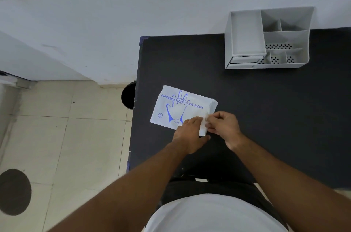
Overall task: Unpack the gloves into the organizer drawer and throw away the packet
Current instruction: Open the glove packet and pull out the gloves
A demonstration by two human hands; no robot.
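A white packet of disposable polyethylene gloves point(180, 106), printed with a blue hand outline, lies flat on the black table point(266, 110) near its left edge. My left hand point(190, 133) presses on the packet's near right corner. My right hand point(222, 124) pinches the same right end of the packet between thumb and fingers. At the table's far right stands a grey organizer point(269, 40), its top drawer point(247, 34) pulled out and empty.
A black bin point(128, 97) stands on the tiled floor just left of the table. A dark round mat point(14, 192) lies on the floor at lower left. The white wall runs behind the table.
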